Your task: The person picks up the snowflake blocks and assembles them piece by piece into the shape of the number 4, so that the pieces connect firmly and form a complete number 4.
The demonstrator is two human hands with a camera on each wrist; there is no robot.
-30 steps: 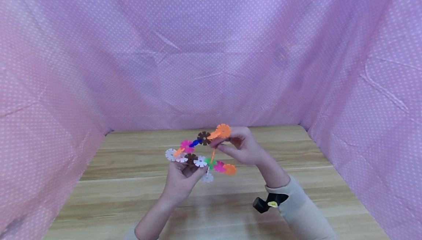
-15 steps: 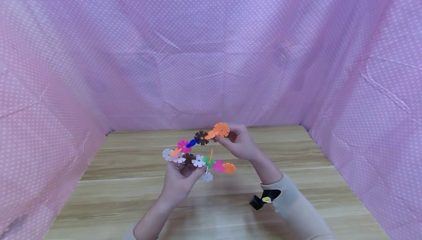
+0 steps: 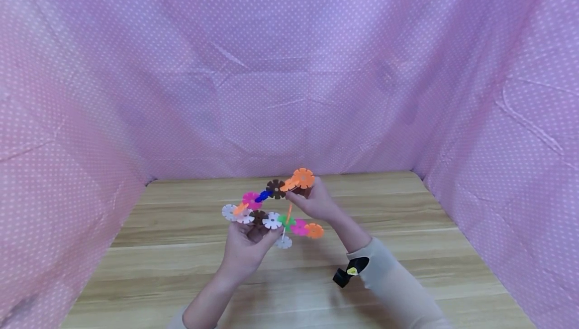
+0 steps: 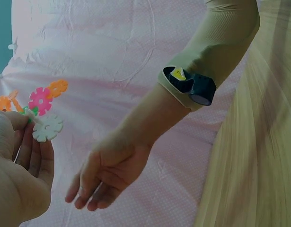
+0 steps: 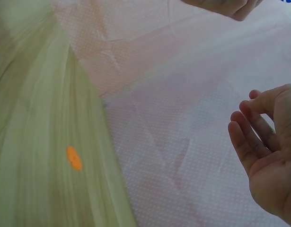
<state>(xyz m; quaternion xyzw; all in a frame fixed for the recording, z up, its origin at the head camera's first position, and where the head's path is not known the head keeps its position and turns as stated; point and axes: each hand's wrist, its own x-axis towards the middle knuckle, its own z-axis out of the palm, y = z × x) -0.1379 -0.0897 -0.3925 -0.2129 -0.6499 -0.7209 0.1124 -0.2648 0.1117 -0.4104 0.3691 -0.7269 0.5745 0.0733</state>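
Observation:
A chain of interlocked flower-shaped plastic discs (image 3: 272,220) hangs over the table in the head view, bent into a loop. Its pieces are white, brown, pink, blue, green and orange. My left hand (image 3: 246,251) pinches the lower run from below, around the brown and white discs. At the upper right end, my right hand (image 3: 316,201) is beside the orange disc (image 3: 303,178), which hides part of its fingers. Both wrist views show the right hand (image 5: 273,151) with loosely bent fingers and nothing between them. The left wrist view shows a white disc (image 4: 48,127) above the left fingers.
A wooden table (image 3: 181,279) lies below both hands. Pink dotted cloth (image 3: 280,93) rises around its back and sides. An orange oval piece (image 5: 74,158) shows against the wood in the right wrist view. A black camera (image 3: 348,271) is strapped to the right wrist.
My right hand leaves the upright orange disc, goes up behind the end orange disc, then shifts left and slightly down. The left hand keeps its grip; the chain moves slightly left.

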